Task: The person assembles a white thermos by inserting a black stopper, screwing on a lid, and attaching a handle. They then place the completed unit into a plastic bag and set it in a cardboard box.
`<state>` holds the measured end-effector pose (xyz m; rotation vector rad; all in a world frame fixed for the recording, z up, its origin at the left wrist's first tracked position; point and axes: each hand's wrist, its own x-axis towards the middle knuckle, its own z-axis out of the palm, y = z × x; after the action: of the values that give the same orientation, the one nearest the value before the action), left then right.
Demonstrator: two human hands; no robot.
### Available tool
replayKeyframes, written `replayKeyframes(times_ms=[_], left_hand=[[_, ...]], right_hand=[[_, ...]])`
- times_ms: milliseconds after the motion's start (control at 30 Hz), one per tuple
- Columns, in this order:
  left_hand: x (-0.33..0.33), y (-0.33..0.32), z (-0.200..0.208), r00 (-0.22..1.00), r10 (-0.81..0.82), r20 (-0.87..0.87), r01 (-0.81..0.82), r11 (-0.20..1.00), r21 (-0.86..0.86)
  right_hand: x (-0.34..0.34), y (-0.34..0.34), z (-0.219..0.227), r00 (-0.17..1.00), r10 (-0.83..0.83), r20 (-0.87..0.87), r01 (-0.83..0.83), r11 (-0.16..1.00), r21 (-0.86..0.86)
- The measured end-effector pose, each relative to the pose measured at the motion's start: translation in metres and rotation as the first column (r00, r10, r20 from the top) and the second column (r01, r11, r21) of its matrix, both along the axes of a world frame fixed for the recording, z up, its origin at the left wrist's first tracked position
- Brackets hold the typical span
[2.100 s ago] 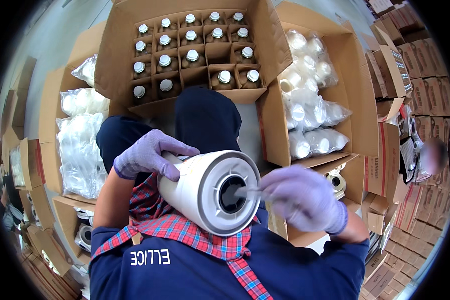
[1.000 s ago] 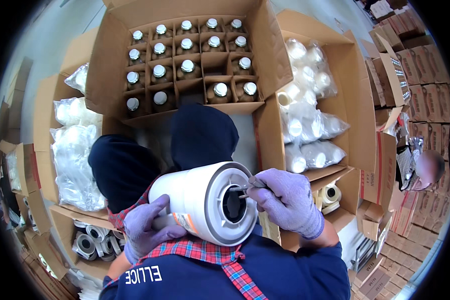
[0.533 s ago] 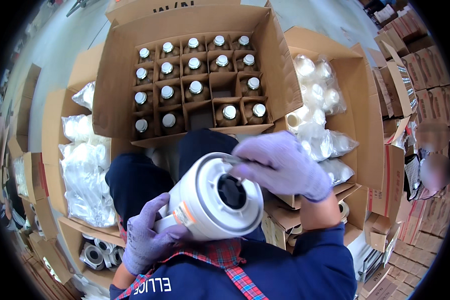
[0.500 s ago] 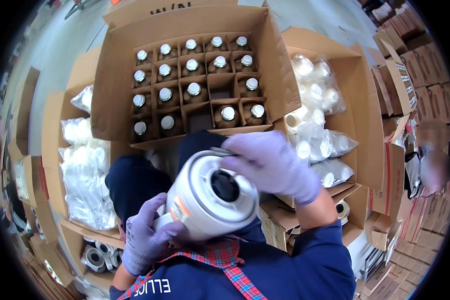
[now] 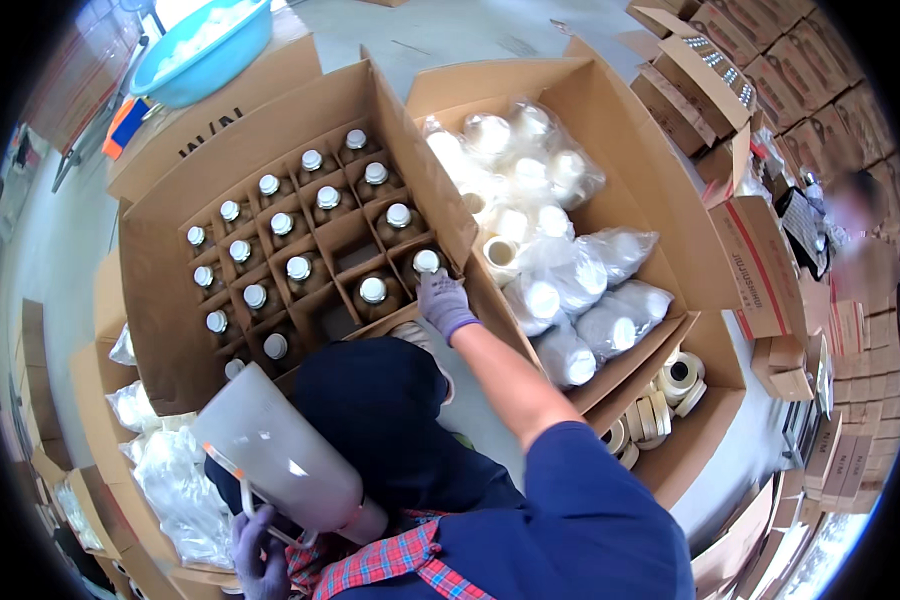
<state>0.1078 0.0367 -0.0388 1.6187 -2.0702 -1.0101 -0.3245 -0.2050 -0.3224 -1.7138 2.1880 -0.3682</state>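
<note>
My left hand (image 5: 256, 552), in a pale purple glove, is curled round the handle of a large frosted grey jug (image 5: 280, 450). The jug lies slanted across my lap, its wide end pointing away and its narrow end towards my apron. My right hand (image 5: 444, 303), gloved alike, reaches into the divided carton (image 5: 410, 140). Its fingers are closed at the neck of a bottle (image 5: 427, 262) in the near right corner, just under the white cap. Most of that bottle's body is hidden by the hand and dividers. Several more white-capped bottles (image 5: 373, 290) stand upright in the other cells.
Right of the carton, an open box (image 5: 670, 230) holds plastic-wrapped white cylinders (image 5: 570, 270). Below it lie white rings (image 5: 650, 415) in another box. More bagged white pieces (image 5: 170, 480) sit at the left. A blue basin (image 5: 210, 50) stands at the far left.
My right hand has left the jug and moved out to the corner bottle. The jug has swung down and left with my left hand, now side-on. The view has turned rightward.
</note>
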Motion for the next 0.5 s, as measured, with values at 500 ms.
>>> replayKeyframes(times_ms=[500], left_hand=[[-0.063,-0.103,0.051,0.903,0.176,-0.392,-0.351,0.83,-0.435]], right_hand=[[-0.205,0.043,0.104,0.861,-0.474,-0.184,0.356,0.82,-0.448]])
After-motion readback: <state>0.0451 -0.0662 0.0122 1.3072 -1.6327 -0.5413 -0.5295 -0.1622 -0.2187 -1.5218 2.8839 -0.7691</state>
